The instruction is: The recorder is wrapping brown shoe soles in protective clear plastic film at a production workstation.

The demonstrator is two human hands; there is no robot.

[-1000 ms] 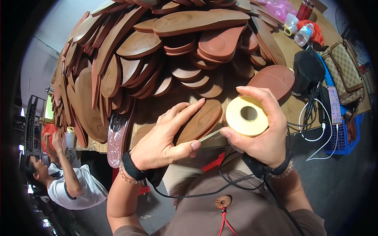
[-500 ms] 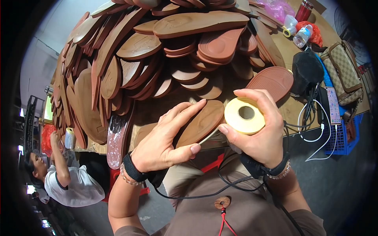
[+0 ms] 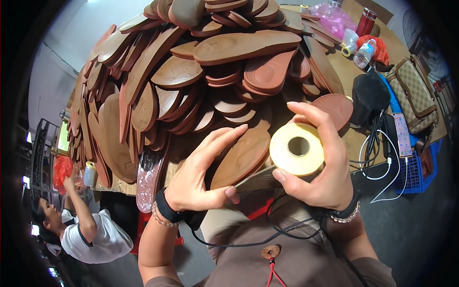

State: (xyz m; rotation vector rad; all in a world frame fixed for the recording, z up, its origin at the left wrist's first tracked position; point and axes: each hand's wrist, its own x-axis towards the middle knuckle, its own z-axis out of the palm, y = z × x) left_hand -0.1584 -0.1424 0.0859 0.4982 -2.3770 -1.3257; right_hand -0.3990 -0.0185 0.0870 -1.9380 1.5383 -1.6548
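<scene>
Brown shoe sole is held flat between both hands above the near edge of the desk, just in front of the big heap of soles. The fingers of the left hand are laid long across the sole's upper face, with the thumb closed under its near edge, so the sole is gripped. The right hand is wrapped around a pale yellow tape roll; its fingers are curled over the roll's far rim and the thumb is pressed at the near rim, where a strip appears to run from the roll toward the sole.

Compared with the views of a second and half a second ago, little is changed: the sole and the roll are kept in the same grips, both shifted only slightly. By this it is judged that the work with the strip is in hand, not finished.

Beyond the fingertips the heap rises close, leaving scant room forward. To the right of the right fingers a single sole, a black pouch, cables and a phone are crowded near the desk's edge. Open room is found only below the hands, toward the body.
</scene>
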